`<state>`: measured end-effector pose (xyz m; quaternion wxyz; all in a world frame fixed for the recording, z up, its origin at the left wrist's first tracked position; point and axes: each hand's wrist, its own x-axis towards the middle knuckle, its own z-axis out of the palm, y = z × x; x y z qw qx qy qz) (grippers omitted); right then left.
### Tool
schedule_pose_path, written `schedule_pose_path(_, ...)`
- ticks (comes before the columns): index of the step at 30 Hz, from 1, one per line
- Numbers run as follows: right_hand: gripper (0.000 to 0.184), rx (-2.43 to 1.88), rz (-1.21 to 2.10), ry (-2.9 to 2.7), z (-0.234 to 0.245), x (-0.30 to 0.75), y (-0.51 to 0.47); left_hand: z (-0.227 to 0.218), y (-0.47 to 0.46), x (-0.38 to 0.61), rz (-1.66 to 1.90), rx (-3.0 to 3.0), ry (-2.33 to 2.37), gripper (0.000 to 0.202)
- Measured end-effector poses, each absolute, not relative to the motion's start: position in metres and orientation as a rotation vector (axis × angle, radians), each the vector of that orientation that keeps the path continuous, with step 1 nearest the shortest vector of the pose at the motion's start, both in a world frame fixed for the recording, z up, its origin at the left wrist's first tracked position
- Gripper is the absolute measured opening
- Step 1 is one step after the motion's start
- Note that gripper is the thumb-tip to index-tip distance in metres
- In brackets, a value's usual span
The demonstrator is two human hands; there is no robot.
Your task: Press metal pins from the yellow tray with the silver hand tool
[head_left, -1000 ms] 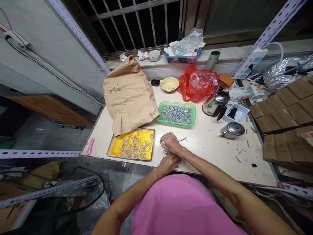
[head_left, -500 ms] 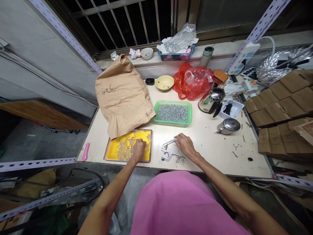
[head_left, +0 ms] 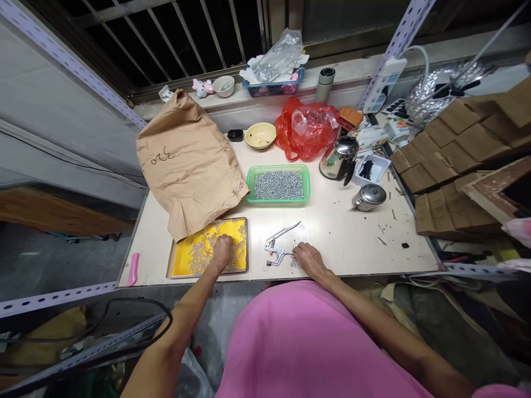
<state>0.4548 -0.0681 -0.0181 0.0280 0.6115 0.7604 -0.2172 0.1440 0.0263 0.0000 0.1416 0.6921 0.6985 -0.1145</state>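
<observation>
My left hand (head_left: 222, 250) rests inside the yellow tray (head_left: 179, 265), fingers curled down among several small metal pins; whether it pinches one is hidden. My right hand (head_left: 307, 260) lies on the table near the front edge, fingers bent over a few tiny loose parts, just right of the metal hand pliers (head_left: 279, 247). The pliers lie free on the table with their handles spread. A green basket (head_left: 249, 182) full of the same metal pins sits behind them.
A brown paper sack (head_left: 186, 160) overlaps the yellow tray's back edge. Behind stand a yellow bowl (head_left: 259, 135), red plastic bag (head_left: 305, 130), steel kettle (head_left: 339, 159) and steel lid (head_left: 368, 197). Cardboard pieces (head_left: 452, 160) pile at right. A pink strip (head_left: 133, 267) lies front left.
Both hands were together over the pliers a second ago. The left hand went left into the yellow tray; the right hand let go of the pliers and drew back toward the table's front edge.
</observation>
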Motion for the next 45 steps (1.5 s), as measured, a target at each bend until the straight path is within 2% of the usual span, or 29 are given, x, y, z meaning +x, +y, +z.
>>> schedule_pose_path(4, 0.022, 1.846, -0.671, 2.385, -0.020, 0.458, -0.069, 0.013, 0.023, 0.159, -0.185, 1.990, 2.044, 0.020)
schedule_pose_path(7, 0.022, 1.793, -0.653, 2.388, -0.022, 0.461, -0.068, 0.016, 0.014, 0.189, 0.054, 1.658, 1.931, 0.019)
schedule_pose_path(10, 0.027, 1.781, -0.634, 2.361, -0.026, 0.463, -0.067, 0.008, -0.005, 0.225, 0.107, 1.298, 1.773, 0.021)
schedule_pose_path(14, 0.025, 1.786, -0.646, 2.378, -0.030, 0.464, -0.067, -0.011, -0.029, 0.252, 0.127, 1.109, 1.732, 0.025)
schedule_pose_path(27, 0.029, 1.809, -0.660, 2.394, -0.030, 0.466, -0.070, -0.029, -0.027, 0.249, 0.020, 1.313, 1.840, 0.028)
schedule_pose_path(45, 0.031, 1.803, -0.671, 2.412, -0.030, 0.468, -0.069, -0.037, -0.030, 0.249, -0.066, 1.194, 1.815, 0.025)
